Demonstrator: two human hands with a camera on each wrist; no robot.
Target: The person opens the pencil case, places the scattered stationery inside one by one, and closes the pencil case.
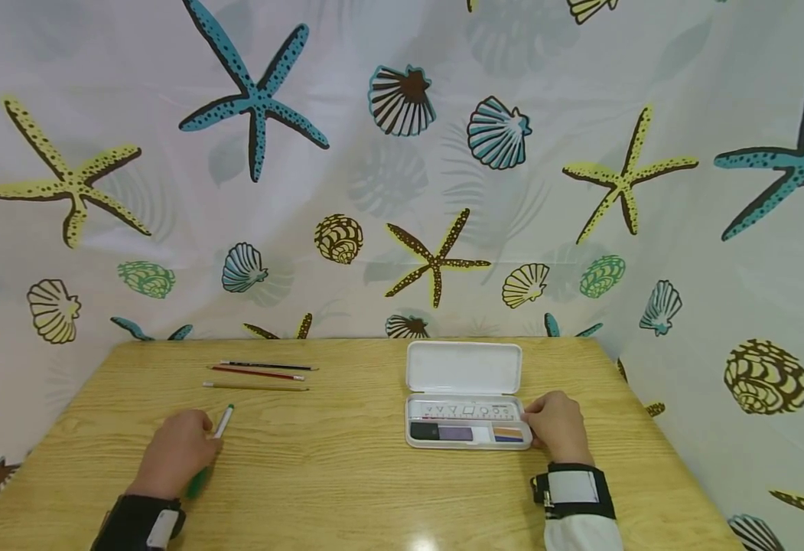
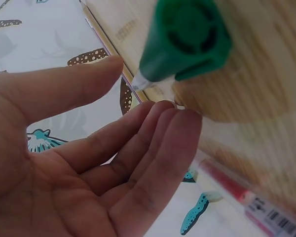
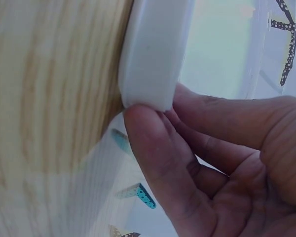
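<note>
On the left of the table, my left hand [image 1: 177, 451] reaches over a marker [image 1: 224, 421] with a white barrel and green cap. In the left wrist view the marker's green end [image 2: 187, 39] is close to the camera, and thumb and fingertips stand apart with a gap between them. A red-and-white marker with a barcode [image 2: 246, 197] shows beyond those fingers. At the right, my right hand [image 1: 558, 425] pinches the end of an open white pencil case [image 1: 463, 367]. The right wrist view shows thumb and fingers at the case's corner [image 3: 150, 59].
Inside the case lie a clear stencil ruler [image 1: 467, 411], a black and purple block [image 1: 443, 432] and an orange, white and blue eraser [image 1: 508, 435]. Toward the back left are a black pencil [image 1: 271, 366], a red pencil [image 1: 257, 373] and a tan pencil [image 1: 257, 386]. Patterned cloth hangs behind.
</note>
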